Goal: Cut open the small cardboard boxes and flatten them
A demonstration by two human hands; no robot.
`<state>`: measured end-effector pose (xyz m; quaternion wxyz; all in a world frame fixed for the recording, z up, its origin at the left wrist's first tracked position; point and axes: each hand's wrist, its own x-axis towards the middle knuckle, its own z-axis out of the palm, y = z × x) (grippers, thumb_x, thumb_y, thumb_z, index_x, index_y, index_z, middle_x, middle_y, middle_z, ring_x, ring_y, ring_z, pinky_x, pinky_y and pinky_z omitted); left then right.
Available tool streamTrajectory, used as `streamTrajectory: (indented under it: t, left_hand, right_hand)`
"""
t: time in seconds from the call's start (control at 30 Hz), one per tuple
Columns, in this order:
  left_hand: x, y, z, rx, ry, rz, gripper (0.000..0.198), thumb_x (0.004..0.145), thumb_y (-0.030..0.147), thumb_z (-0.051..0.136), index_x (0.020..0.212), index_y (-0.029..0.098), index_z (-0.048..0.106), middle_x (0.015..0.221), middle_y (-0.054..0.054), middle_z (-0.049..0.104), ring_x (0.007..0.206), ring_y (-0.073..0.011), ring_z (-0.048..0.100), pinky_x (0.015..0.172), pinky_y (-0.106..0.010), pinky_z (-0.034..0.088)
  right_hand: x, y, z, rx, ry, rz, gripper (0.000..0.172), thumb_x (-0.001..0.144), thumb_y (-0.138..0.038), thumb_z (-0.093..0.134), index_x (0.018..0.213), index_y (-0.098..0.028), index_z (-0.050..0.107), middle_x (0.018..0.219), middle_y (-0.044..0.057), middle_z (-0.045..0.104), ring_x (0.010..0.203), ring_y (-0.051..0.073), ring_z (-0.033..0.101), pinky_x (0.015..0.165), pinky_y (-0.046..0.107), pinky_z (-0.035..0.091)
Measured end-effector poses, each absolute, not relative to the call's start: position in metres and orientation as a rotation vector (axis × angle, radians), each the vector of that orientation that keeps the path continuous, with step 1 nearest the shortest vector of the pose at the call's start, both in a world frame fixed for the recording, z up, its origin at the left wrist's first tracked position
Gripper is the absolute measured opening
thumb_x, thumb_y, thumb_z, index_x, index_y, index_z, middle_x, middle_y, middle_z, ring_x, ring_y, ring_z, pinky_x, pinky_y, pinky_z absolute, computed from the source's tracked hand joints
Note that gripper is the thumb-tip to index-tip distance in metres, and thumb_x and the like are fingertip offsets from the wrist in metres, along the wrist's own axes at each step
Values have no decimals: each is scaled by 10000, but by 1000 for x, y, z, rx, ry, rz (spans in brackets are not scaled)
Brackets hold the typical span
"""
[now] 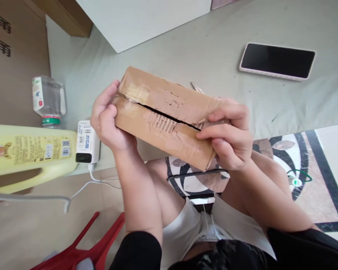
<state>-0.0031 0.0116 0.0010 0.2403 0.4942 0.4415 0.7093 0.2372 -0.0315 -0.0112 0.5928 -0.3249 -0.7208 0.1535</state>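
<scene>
A brown cardboard box (157, 131) is held up between both hands, tilted down to the right. A dark slit runs along the seam between its flaps, and the paper around it is torn, with ridged cardboard showing. My left hand (109, 120) grips the left end, thumb on the near face. At the right end my right hand (231, 131) clasps the box, with fingertips resting at the slit's end. Behind the box's upper edge, part of a small metal object (196, 87) shows on the cloth; its kind is mostly hidden.
A phone (277, 61) lies at the right on the pale green cloth (214, 45). To the left are an empty clear bottle (49, 99), a yellow jug (30, 150) and a white power bank (88, 142) with a cable. A white panel (146, 18) stands behind; a red stool (84, 247) is lower left.
</scene>
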Motion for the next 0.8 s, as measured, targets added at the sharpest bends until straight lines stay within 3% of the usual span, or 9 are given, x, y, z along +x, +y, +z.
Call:
streamTrajectory:
  t: [0.13,0.27,0.4,0.5,0.57,0.7,0.8]
  left_hand:
    - [-2,9,-3,1351,1189,1928,294,782,170,464,920,81,707,1090,-105,749,1154,-228,670,1154,-456,440]
    - [-1,0,-5,1356,1291,1921,299,790,214,446,922,86,682,1121,-132,728,1194,-217,645,1138,-425,453]
    - [-5,-19,-7,1324,1432,1971,306,759,227,431,897,116,682,1060,-99,743,1128,-201,664,1056,-383,507]
    - [-10,-35,-8,1228,1588,2034,308,719,257,437,875,138,675,952,-79,720,992,-193,657,977,-353,522]
    - [-14,-42,-9,1154,1656,2062,311,694,277,433,869,147,655,956,-81,683,999,-199,631,983,-349,505]
    - [-22,-49,-10,1021,1638,2116,329,656,296,438,885,153,626,997,-88,650,1034,-204,605,1009,-350,484]
    - [-24,-56,-12,1012,1617,2090,340,662,308,476,939,170,618,1062,-69,650,1079,-195,592,1007,-329,482]
  right_hand:
    - [242,-32,-10,-750,-1670,346,289,927,-390,403,886,-339,685,956,57,547,959,237,612,1024,528,550]
    - [246,-33,-10,-757,-1675,358,257,915,-378,426,885,-319,675,955,63,535,966,248,624,1011,542,555]
    - [249,-37,-17,-728,-1660,448,302,916,-459,468,1148,-373,642,1174,59,566,1168,301,598,1086,577,487]
    - [249,-40,-25,-605,-1570,598,514,889,-528,530,1386,-406,481,1392,52,512,1331,315,520,1097,542,491]
    - [250,-42,-30,-567,-1549,740,560,911,-534,505,1444,-394,407,1437,55,507,1350,296,520,1093,521,499]
    - [255,-41,-33,-767,-1571,872,506,952,-541,458,1411,-333,425,1443,78,531,1321,282,552,1129,551,450]
    - [258,-37,-37,-971,-1465,1011,536,924,-633,478,1345,-301,478,1402,91,568,1259,290,586,1079,548,486]
